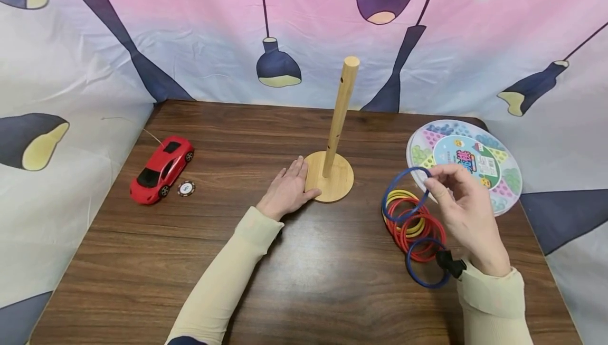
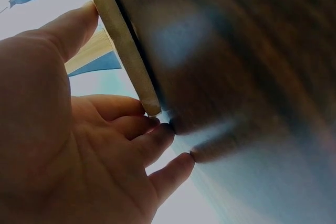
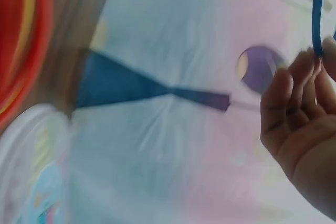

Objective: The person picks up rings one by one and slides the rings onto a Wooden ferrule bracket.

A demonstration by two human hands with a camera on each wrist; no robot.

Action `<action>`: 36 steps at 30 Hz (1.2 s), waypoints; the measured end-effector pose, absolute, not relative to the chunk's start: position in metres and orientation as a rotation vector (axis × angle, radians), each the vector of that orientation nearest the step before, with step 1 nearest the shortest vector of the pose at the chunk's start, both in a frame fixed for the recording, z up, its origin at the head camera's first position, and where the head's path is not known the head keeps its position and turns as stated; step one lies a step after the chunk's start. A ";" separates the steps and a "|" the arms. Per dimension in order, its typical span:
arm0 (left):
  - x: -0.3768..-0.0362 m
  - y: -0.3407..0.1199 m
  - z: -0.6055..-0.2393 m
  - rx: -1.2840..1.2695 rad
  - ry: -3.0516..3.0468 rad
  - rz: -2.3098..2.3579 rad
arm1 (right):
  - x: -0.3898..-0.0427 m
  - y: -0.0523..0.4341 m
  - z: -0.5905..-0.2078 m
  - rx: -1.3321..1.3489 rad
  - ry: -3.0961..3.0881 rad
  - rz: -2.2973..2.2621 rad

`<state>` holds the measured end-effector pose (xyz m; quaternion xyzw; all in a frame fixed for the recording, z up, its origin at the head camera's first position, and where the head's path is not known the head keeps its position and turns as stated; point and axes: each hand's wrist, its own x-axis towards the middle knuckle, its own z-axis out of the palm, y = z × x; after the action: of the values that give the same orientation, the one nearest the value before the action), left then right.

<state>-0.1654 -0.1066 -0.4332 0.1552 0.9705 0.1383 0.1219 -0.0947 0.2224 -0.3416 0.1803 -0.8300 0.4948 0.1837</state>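
A wooden post stands upright on a round wooden base near the middle of the table. My left hand lies at the left side of this base, thumb and fingertips touching its edge in the left wrist view. Between thumb and fingers, my right hand pinches a blue ring, raised above a pile of rings. That pile holds yellow rings, red rings and another blue ring. The held ring is cut off by the frame edge in the right wrist view.
A round board-game box lies partly behind my right hand. On the left are a red toy car and a poker chip. Printed cloth hangs along the back and sides of the brown table.
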 end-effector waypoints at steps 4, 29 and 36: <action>-0.166 -0.106 -0.433 0.443 2.828 0.406 | -0.105 0.204 -0.323 0.569 -2.120 1.592; -0.164 -0.107 -0.435 0.463 2.834 0.423 | -0.135 0.129 -0.272 0.392 -1.517 2.150; -0.165 -0.106 -0.435 0.453 2.837 0.421 | -0.144 0.123 -0.267 0.371 -1.473 2.245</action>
<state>-0.1651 -0.1063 -0.4349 0.1550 0.9701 0.1440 0.1186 -0.1438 0.1234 -0.2671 0.1336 -0.5309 0.8091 0.2137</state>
